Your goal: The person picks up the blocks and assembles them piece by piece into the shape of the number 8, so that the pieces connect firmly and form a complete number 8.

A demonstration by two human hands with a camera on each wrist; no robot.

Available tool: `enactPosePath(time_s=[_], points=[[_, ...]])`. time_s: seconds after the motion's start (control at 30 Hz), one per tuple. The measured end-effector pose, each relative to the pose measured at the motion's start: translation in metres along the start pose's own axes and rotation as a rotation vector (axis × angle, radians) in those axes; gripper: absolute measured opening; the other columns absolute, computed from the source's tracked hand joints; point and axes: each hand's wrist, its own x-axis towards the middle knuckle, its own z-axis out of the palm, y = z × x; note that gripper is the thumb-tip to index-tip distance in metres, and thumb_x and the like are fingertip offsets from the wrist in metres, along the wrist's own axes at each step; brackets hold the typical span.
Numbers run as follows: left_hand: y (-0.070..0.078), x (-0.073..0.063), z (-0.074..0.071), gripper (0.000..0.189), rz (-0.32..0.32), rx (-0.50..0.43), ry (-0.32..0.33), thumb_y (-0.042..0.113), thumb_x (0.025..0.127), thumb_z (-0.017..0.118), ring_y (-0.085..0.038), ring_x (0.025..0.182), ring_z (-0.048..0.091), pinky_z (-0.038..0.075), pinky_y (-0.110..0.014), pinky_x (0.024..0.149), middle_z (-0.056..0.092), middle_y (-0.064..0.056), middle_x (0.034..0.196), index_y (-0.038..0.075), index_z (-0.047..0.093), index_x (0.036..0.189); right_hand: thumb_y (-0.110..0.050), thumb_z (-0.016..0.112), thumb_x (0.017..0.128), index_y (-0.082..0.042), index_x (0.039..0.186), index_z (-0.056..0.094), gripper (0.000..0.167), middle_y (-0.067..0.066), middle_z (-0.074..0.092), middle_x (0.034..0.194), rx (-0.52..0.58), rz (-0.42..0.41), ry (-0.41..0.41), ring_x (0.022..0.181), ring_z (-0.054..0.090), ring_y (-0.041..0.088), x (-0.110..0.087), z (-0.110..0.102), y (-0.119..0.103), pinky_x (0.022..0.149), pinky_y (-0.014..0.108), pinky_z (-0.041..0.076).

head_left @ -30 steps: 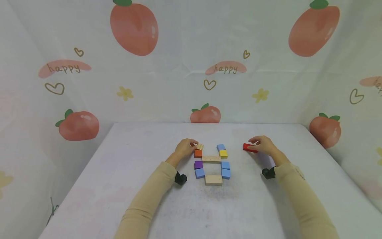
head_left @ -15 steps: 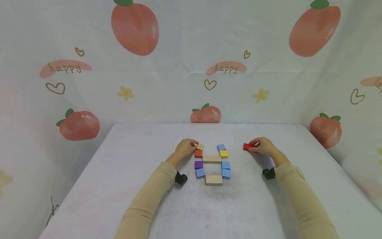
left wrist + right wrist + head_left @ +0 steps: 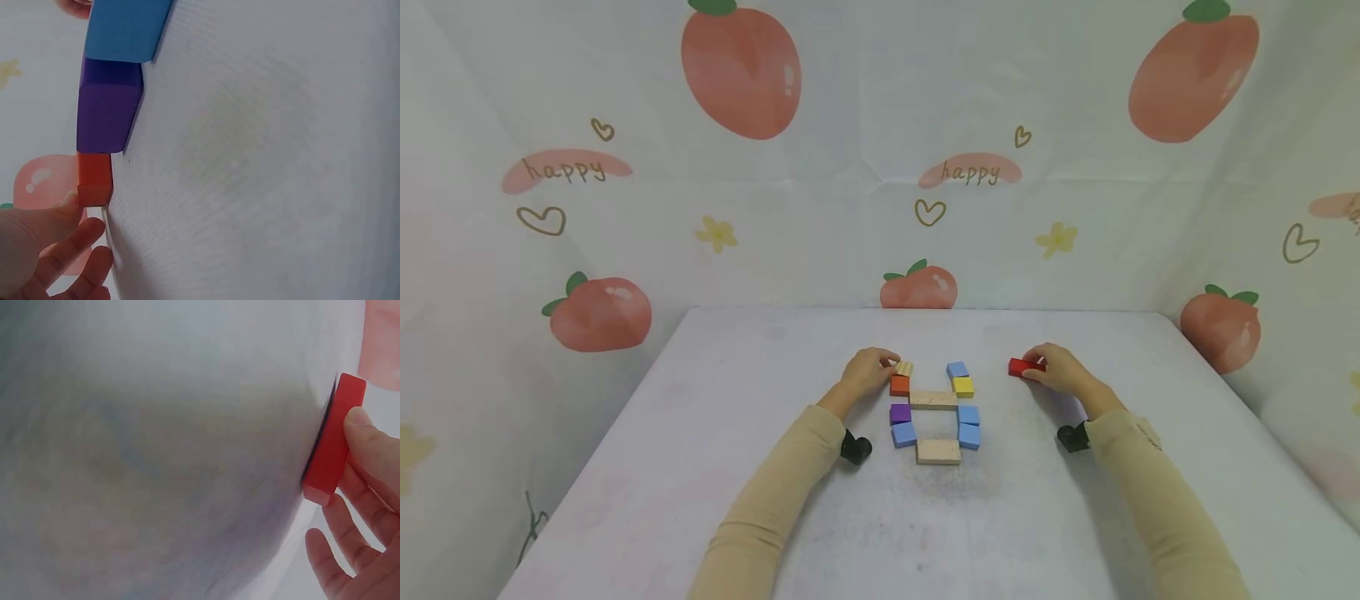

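In the head view my left hand (image 3: pixel 867 372) reaches to the back left of a block layout. Its thumb and index finger pinch the left end of a small striped natural-wood block (image 3: pixel 905 368), hidden in the left wrist view. Just in front of that block lies an orange-red block (image 3: pixel 899 386), close to the thumb (image 3: pixel 53 220) in the left wrist view. Off to the right, my right hand (image 3: pixel 1060 369) grips a long red block (image 3: pixel 1025 367) lying low at the table surface. Its thumb (image 3: pixel 362 428) presses the red block's side, while other fingers spread loosely below.
The layout continues with a purple block (image 3: pixel 900 413), blue blocks (image 3: pixel 968 437) and a yellow block (image 3: pixel 962 387). One plain wooden plank (image 3: pixel 933 400) spans its middle, another wooden block (image 3: pixel 937 452) its front. A printed cloth (image 3: pixel 850 100) hangs behind the white table (image 3: pixel 737 500).
My right hand adjusts its fingers around the red block and brings it slightly left. The left hand stays at the striped block, and the layout keeps its shape.
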Motion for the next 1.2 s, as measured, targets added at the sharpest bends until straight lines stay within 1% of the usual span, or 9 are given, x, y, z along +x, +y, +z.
enactPosePath(time_s=[0.23,0.37,0.63,0.9,1.2], points=[[0.001,0.000,0.000,0.028,0.000,0.004,-0.002,0.015,0.091,0.058,-0.022,0.096,0.059,0.048,-0.037,0.086,0.067,-0.010,0.105,0.013,0.065,0.118,-0.012,0.061,0.088,0.008,0.113,0.057,0.033,0.026,0.059,0.110,-0.002,-0.028,0.005,0.097,0.053,0.034,0.005,-0.001,-0.009,0.089,0.050,0.044],[0.001,-0.001,-0.001,0.028,0.000,0.003,0.003,0.015,0.091,0.059,-0.022,0.097,0.059,0.048,-0.037,0.087,0.067,-0.010,0.105,0.013,0.065,0.118,-0.014,0.062,0.089,0.006,0.116,0.056,0.034,0.024,0.058,0.112,0.009,-0.006,-0.009,0.100,0.051,0.034,0.008,-0.002,-0.019,0.092,0.049,0.044],[0.000,-0.002,0.000,0.028,-0.001,-0.008,-0.001,0.015,0.091,0.059,-0.023,0.098,0.059,0.048,-0.037,0.088,0.067,-0.010,0.106,0.013,0.065,0.119,-0.015,0.062,0.089,0.004,0.116,0.057,0.033,0.022,0.058,0.112,0.012,-0.027,-0.015,0.100,0.051,0.032,0.016,-0.001,-0.036,0.093,0.048,0.045],[0.000,-0.002,-0.001,0.028,-0.006,-0.009,-0.001,0.016,0.091,0.059,-0.021,0.095,0.059,0.048,-0.036,0.085,0.067,-0.009,0.106,0.013,0.065,0.118,-0.015,0.063,0.088,0.004,0.114,0.058,0.032,0.021,0.059,0.108,0.014,-0.092,-0.007,0.098,0.051,0.031,0.027,0.003,-0.052,0.093,0.048,0.045],[0.001,-0.001,-0.001,0.028,-0.010,-0.012,0.003,0.016,0.091,0.059,-0.022,0.095,0.058,0.048,-0.036,0.086,0.067,-0.010,0.106,0.013,0.065,0.118,-0.015,0.063,0.088,0.003,0.114,0.059,0.032,0.019,0.060,0.108,0.016,-0.158,-0.016,0.099,0.052,0.030,0.037,0.007,-0.073,0.092,0.046,0.047]])
